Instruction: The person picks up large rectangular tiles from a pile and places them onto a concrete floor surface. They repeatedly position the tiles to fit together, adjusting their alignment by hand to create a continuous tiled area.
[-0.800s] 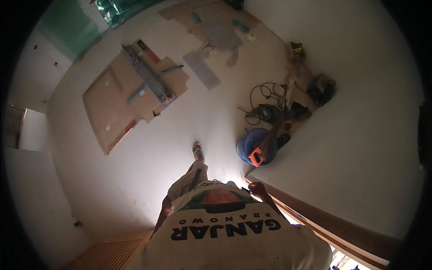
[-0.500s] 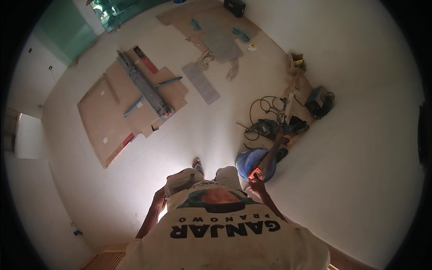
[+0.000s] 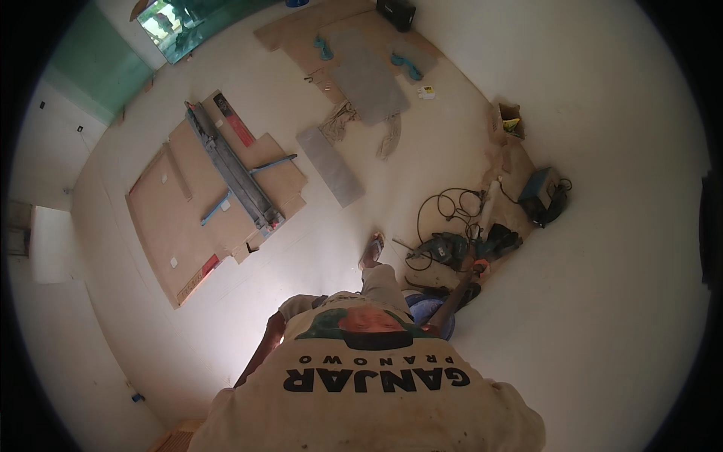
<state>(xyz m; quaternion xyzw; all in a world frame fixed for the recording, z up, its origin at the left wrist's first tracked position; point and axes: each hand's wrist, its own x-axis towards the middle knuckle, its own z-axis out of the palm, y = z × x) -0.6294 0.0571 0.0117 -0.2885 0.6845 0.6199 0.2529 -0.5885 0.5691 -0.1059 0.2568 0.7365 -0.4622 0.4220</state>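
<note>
My left forearm hangs beside my shirt, and its hand is hidden behind my body. My right hand is hidden too, somewhere beyond the shirt near the blue bucket. Whether it holds anything does not show. The bucket stands on the floor to my right, partly covered by the shirt. Over it slants a long brown handle, with an orange piece near its far end. Just past the bucket lies a dark green power tool with a long bit and a black cable.
Flattened cardboard on the left carries a long grey tile cutter. Grey tile pieces lie farther ahead, with teal suction lifters behind. A blue-grey machine and an open box stand by the right wall.
I have stepped forward, one foot now ahead, and the floor things sit lower in view. My right hand, seen earlier at an orange item by the bucket, has gone behind my shirt.
</note>
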